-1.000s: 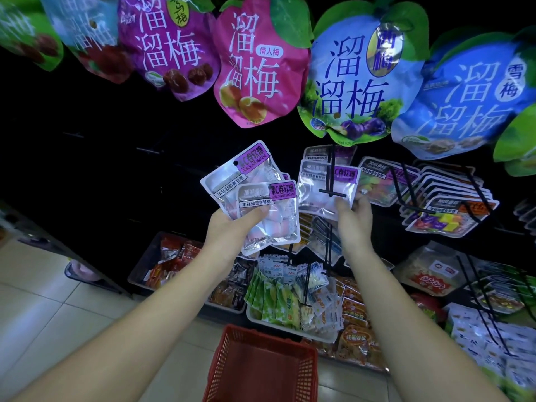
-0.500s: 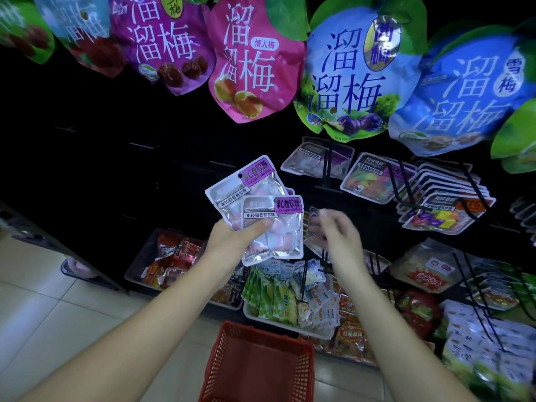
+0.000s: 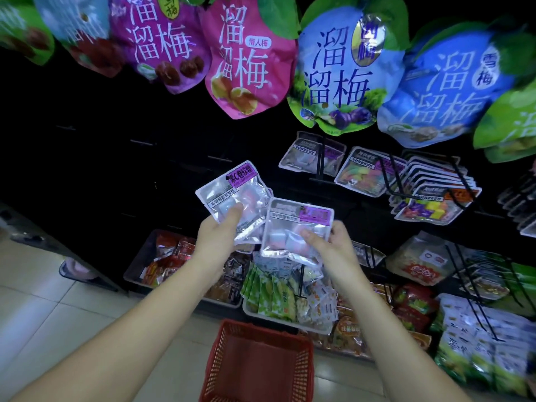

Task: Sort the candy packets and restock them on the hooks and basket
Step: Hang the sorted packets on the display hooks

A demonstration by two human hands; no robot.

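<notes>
Glossy plum bags (image 3: 342, 71) are hanging in a row across the top of the dark rack, in purple, pink and blue with green edges. Below you, a red basket (image 3: 215, 368) is sitting on the tiled floor (image 3: 58, 314), its mesh walls and bottom showing, just in front of the rack's lowest level. On that level, a dark tray (image 3: 135, 265) on the left is holding red and orange packs (image 3: 171, 253). A white tray (image 3: 269, 317) beside it is holding green sachets (image 3: 266, 294), with small pale sachets (image 3: 319, 306) packed to their right. At mid-height, flat packets are hanging on wire hooks (image 3: 321, 166). One pale packet (image 3: 298, 158) is hanging alone on the leftmost hook, a multicoloured one is next to it, and a thick stack (image 3: 435, 198) is further right.

You are holding the candy in front of the rack, above the trays. Your left hand (image 3: 216, 242) is gripping a small fan (image 3: 232, 192) of silver packets with purple labels, the thumb pressing on the front one and the fingers behind. Your right hand (image 3: 336, 250) is pinching a single matching packet (image 3: 293, 227) near its lower right corner, thumb lying on the front and fingers curling round the edge. In this view that packet is overlapping the fan's lower right side and tilting slightly.
</notes>
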